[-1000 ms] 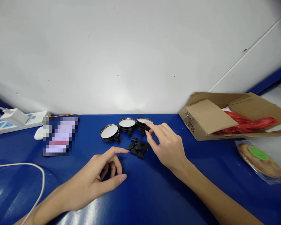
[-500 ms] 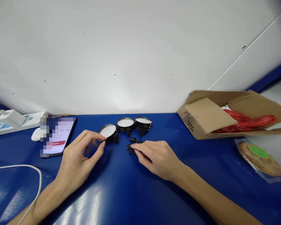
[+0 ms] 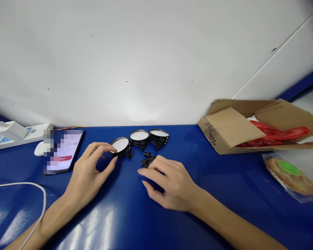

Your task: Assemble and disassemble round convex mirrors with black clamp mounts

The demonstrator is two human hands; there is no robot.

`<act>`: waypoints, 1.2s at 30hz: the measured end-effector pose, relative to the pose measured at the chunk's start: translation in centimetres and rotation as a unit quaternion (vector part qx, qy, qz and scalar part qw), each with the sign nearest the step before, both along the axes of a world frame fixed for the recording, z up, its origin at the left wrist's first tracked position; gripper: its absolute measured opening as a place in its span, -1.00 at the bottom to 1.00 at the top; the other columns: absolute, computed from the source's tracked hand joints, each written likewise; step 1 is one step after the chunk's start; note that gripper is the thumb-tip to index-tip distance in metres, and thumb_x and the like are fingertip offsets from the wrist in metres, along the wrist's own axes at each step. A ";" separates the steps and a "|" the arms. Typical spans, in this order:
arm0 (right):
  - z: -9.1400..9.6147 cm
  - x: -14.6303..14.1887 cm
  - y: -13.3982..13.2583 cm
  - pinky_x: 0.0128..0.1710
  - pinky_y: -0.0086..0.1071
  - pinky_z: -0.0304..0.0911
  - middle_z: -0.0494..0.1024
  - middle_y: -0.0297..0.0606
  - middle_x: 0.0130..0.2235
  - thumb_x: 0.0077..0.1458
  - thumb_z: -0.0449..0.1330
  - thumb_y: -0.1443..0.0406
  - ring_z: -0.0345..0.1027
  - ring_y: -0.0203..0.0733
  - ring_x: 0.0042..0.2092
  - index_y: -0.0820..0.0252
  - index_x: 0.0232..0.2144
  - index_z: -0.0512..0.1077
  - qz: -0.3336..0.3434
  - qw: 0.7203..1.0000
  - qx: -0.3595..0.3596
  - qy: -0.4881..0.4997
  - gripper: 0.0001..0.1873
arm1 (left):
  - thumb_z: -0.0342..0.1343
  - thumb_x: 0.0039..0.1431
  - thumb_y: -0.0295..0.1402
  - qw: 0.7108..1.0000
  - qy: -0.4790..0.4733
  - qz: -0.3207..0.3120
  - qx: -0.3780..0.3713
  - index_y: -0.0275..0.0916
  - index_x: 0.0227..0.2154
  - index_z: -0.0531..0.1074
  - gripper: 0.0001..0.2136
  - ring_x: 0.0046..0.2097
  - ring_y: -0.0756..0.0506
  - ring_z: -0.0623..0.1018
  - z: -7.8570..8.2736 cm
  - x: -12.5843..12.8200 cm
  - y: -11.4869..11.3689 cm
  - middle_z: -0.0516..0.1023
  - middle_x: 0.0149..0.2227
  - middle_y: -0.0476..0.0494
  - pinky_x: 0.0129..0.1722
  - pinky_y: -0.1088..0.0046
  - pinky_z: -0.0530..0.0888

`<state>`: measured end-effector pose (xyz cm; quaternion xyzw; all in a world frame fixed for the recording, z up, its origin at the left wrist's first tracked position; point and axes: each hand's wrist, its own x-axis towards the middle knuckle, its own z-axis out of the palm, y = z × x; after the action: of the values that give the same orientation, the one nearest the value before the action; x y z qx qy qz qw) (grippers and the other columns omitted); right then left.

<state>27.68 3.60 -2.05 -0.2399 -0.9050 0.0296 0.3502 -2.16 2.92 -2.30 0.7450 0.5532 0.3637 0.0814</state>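
Note:
Three short stacks of round, black-rimmed mirrors stand in a row near the wall: a left stack (image 3: 120, 146), a middle stack (image 3: 139, 136) and a right stack (image 3: 159, 134). Small black mounts stick out from their front edges. My left hand (image 3: 90, 173) is beside the left stack, thumb and fingers apart, with the fingertips at its rim. Small black clamp-like parts (image 3: 146, 162) lie in front of the stacks. My right hand (image 3: 172, 182) hovers just nearer than these parts and partly covers them; its thumb and index finger are spread with nothing between them.
A phone (image 3: 65, 151) and a white rounded case (image 3: 40, 148) lie at left, before a power strip (image 3: 39, 130). A white cable (image 3: 45, 199) crosses my left forearm. At right are an open cardboard box (image 3: 224, 128) holding red plastic and a wrapped round pastry (image 3: 289, 177).
My right hand has let go of the black parts and drawn slightly back, thumb and fingers spreading. My left thumb and fingers have parted at the left stack's rim.

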 end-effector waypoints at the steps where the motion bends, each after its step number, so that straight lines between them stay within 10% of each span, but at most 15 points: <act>1: 0.1 -0.1 0.0 -0.23 -0.24 0.40 0.64 -0.17 -0.19 0.44 0.26 0.41 0.48 -0.12 -0.23 0.26 0.05 0.64 -0.012 1.000 -0.002 0.005 -0.79 | 0.28 0.56 -0.22 1.000 -0.001 -0.001 -0.002 -0.05 0.07 0.63 -0.85 -0.03 -0.16 0.66 0.0 0.0 0.0 0.66 0.11 -0.11 -0.29 0.40 0.63; 9: -0.9 0.1 0.2 -0.29 -0.21 0.52 0.59 -0.04 0.02 0.53 0.26 0.32 0.56 -0.07 -0.18 0.23 0.21 0.58 -0.164 0.984 -0.057 -0.038 -0.71 | 0.27 0.55 -0.22 1.000 -0.001 0.005 -0.004 -0.02 0.07 0.64 -0.85 -0.06 -0.15 0.64 0.2 0.0 -0.2 0.65 0.12 -0.11 -0.34 0.43 0.63; 20: -1.0 0.7 0.6 -0.17 -0.22 0.61 0.65 -0.15 -0.02 0.59 0.22 0.38 0.66 -0.08 -0.10 0.14 0.07 0.59 -0.131 0.983 -0.124 -0.038 -0.85 | 0.27 0.54 -0.23 1.000 0.001 0.006 -0.008 -0.04 0.05 0.64 -0.86 -0.09 -0.16 0.65 0.3 0.2 -0.3 0.66 0.11 -0.14 -0.46 0.48 0.58; 36: -0.7 1.9 1.4 -0.18 -0.28 0.52 0.70 -0.18 -0.08 0.60 0.24 0.33 0.63 -0.15 -0.18 0.12 0.02 0.59 -0.176 0.979 -0.099 -0.024 -0.89 | 0.17 0.64 -0.49 0.976 0.166 -0.073 0.118 -0.15 0.29 0.60 -0.70 0.05 -0.31 0.71 -0.2 -1.0 0.3 0.78 0.11 -0.24 0.07 0.05 0.59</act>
<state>29.55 5.04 -2.71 -0.4296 -0.8492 0.0517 0.3027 -3.18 3.25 -2.52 0.8375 0.4568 0.2909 -0.0734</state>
